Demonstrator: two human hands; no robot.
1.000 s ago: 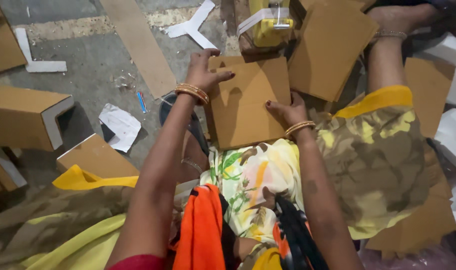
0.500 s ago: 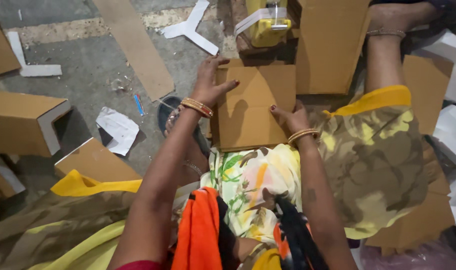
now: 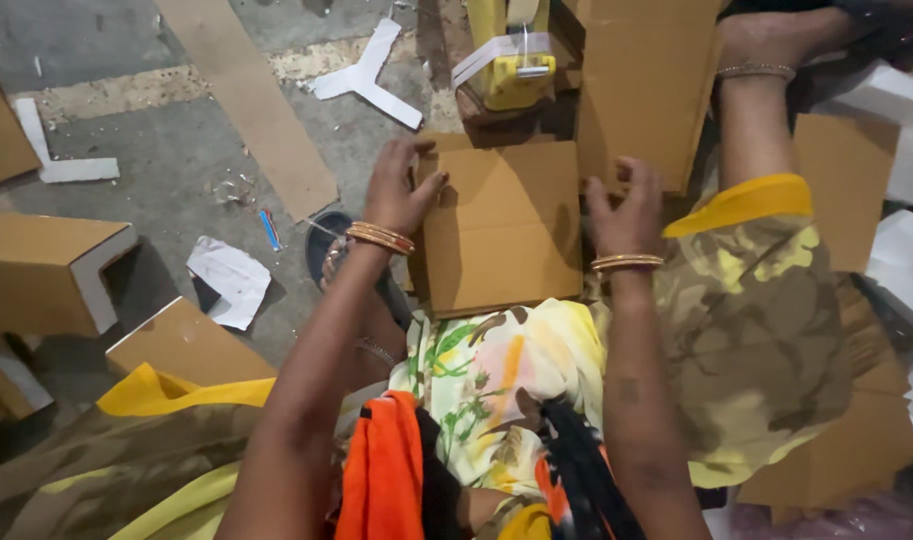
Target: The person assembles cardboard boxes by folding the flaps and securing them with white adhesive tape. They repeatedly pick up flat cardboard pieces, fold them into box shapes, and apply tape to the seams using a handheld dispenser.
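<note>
A flat, square sheet of brown corrugated cardboard (image 3: 504,225) lies at the centre of the view, resting on the person's lap just above the floral yellow-and-green cloth (image 3: 496,365). The left hand (image 3: 401,190), with orange-gold bangles at the wrist, grasps the sheet's edge at nine o'clock, thumb on top and fingers curled over the upper corner. The right hand (image 3: 626,205), also bangled, presses open-palmed on the sheet's edge at three o'clock, fingers spread and not clenched; whether they wrap under the edge cannot be told. At twelve o'clock from the sheet stands a yellow plastic tape dispenser (image 3: 511,60), and just to its right a tall brown cardboard panel (image 3: 646,80). At ten o'clock a white Y-shaped paper scrap (image 3: 366,75) lies on the grey concrete floor (image 3: 146,150). At nine o'clock sits a crumpled white paper (image 3: 228,278).
</note>
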